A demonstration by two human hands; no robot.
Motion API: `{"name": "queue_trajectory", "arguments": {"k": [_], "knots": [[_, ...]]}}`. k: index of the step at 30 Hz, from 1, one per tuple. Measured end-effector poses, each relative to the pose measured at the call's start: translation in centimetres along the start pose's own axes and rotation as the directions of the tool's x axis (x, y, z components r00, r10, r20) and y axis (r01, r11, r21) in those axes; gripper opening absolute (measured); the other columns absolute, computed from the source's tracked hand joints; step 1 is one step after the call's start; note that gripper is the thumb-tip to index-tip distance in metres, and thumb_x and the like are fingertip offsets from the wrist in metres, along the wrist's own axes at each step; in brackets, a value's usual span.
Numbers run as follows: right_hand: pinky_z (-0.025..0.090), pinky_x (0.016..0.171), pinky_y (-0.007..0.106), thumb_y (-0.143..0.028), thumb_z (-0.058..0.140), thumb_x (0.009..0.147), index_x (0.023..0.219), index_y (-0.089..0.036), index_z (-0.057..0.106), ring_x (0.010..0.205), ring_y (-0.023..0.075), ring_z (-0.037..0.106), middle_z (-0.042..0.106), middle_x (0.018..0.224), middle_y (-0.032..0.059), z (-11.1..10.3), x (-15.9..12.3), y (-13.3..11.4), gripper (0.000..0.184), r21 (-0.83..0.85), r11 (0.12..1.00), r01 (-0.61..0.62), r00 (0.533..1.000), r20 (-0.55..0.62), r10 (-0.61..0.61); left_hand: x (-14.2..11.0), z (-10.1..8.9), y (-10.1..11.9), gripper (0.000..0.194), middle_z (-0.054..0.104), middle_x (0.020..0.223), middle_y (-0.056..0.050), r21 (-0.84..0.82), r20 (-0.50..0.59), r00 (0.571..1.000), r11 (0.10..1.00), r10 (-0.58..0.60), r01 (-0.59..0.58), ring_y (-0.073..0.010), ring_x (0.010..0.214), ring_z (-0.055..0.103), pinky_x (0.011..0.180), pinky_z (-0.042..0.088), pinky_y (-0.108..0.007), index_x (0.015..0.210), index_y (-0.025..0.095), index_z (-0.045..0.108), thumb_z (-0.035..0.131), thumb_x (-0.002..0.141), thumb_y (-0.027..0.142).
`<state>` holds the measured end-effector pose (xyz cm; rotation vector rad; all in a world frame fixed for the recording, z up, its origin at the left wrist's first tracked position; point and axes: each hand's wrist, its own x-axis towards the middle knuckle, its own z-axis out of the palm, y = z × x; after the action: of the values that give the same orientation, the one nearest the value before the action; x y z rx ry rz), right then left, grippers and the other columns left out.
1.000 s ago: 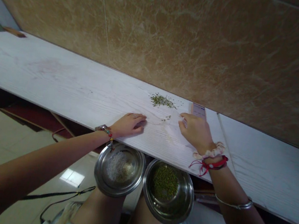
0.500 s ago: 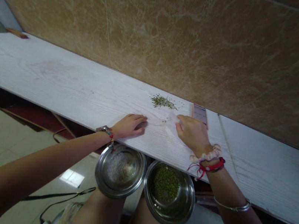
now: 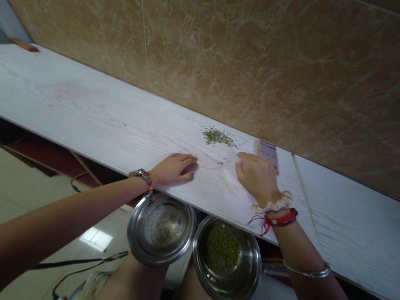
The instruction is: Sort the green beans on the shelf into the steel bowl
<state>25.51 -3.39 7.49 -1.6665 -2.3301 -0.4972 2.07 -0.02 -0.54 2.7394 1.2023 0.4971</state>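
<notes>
My left hand point(image 3: 174, 169) rests on the white wooden tabletop point(image 3: 90, 103), fingers stretched out and holding nothing. My right hand point(image 3: 259, 177) is closed on a thin, whitish, translucent sheet point(image 3: 232, 163), whose exact kind I cannot tell. A few loose green beans lie at the sheet's left edge. Farther back, near the wall, a scattered patch of green mung beans point(image 3: 217, 136) covers part of the tabletop. Below the table edge, a steel bowl point(image 3: 255, 278) holds many mung beans, and beside it another steel bowl point(image 3: 131, 242) holds white grains.
Behind my right hand lies a flat phone-like object point(image 3: 267, 152). A brown marbled wall point(image 3: 215, 47) borders the tabletop's back. Both bowls sit over my legs point(image 3: 138, 286). A dark cord point(image 3: 93, 260) hangs at lower left, and a small wooden piece point(image 3: 23, 45) lies far left.
My right hand and wrist have shifted very slightly up and left with the translucent sheet. My left hand, the bean patch and the bowls look the same.
</notes>
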Motion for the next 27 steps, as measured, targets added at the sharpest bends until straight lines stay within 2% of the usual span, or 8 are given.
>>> {"name": "queue_trajectory", "arguments": {"k": [4,14,22,27], "knots": [[0.036,0.064,0.031,-0.019,0.041,0.079,0.088,-0.016,0.067,0.066,0.0189,0.058,0.070,0.078,0.0089,0.09,-0.19,-0.02,0.028,0.051,0.998,0.047,0.999,-0.010,-0.047,0.04,-0.12,0.11,0.040,0.057,0.127,-0.013,-0.002,0.006,1.000,1.000,-0.005,0.005,-0.0234,0.118,0.052,0.099,0.041,-0.039,0.117,0.012,0.055,0.046,0.084,0.030],[0.036,0.065,0.031,-0.017,0.040,0.080,0.090,-0.017,0.068,0.067,0.0180,0.057,0.069,0.078,0.0083,0.20,0.21,-0.25,0.030,0.046,0.994,0.095,0.995,-0.004,-0.095,-0.03,-0.04,0.00,0.038,0.057,0.128,-0.012,0.002,-0.010,1.000,1.000,0.003,-0.003,-0.0230,0.117,0.053,0.099,0.041,-0.039,0.117,0.013,0.055,0.046,0.084,0.030],[0.036,0.066,0.032,-0.015,0.041,0.080,0.090,-0.015,0.067,0.069,0.0190,0.059,0.069,0.079,0.0098,0.02,0.36,-0.64,0.028,0.027,0.995,0.094,0.995,0.014,-0.094,0.03,-0.07,0.12,0.041,0.057,0.128,-0.013,0.001,0.003,1.000,1.000,-0.003,0.003,-0.0233,0.118,0.052,0.100,0.040,-0.038,0.118,0.011,0.055,0.046,0.084,0.030],[0.036,0.067,0.032,-0.017,0.040,0.081,0.091,-0.016,0.067,0.070,0.0183,0.058,0.069,0.077,0.0081,0.34,0.39,-0.60,0.029,0.074,0.985,0.153,0.988,0.000,-0.154,0.04,0.01,0.00,0.040,0.057,0.128,-0.012,-0.002,-0.005,1.000,1.000,0.002,-0.002,-0.0227,0.118,0.052,0.100,0.040,-0.038,0.118,0.013,0.055,0.046,0.083,0.030]]}}
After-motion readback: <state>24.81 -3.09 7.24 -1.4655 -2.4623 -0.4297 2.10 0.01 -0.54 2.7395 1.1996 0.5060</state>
